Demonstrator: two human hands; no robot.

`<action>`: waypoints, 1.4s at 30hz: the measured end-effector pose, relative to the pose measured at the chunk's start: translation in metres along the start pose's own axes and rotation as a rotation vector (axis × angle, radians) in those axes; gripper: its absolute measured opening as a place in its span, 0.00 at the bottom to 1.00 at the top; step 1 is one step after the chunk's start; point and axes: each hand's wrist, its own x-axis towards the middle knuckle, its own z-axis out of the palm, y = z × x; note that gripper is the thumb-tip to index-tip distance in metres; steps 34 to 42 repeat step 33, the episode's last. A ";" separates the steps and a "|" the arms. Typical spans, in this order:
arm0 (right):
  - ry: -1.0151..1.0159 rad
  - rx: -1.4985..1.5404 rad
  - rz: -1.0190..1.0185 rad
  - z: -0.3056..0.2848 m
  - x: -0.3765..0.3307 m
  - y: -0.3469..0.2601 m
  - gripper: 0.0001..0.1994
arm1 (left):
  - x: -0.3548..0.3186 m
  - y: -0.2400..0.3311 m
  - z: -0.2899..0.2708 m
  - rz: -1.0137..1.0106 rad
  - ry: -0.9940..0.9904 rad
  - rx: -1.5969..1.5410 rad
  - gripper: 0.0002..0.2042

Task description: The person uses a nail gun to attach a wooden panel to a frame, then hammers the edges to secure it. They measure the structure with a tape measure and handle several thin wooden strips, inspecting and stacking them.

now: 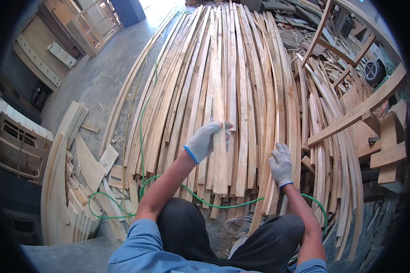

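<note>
Long pale wooden strips lie side by side in a wide pile that runs away from me. My left hand, in a light glove with a blue cuff, is closed around one wooden strip near its close end. That strip sits above the others and its end points toward me. My right hand, gloved the same way, lies on the strips at the right of the pile. Its fingers stretch forward along the wood and grip nothing that I can see.
A green hose crosses the near ends of the pile. Short offcuts are heaped at the left. On the right stand a wooden frame and another stack of strips. Wooden cabinet parts line the left side.
</note>
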 end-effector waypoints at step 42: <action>-0.412 0.637 0.573 -0.163 0.069 -0.143 0.21 | -0.081 -0.099 0.257 -0.349 0.319 0.889 0.28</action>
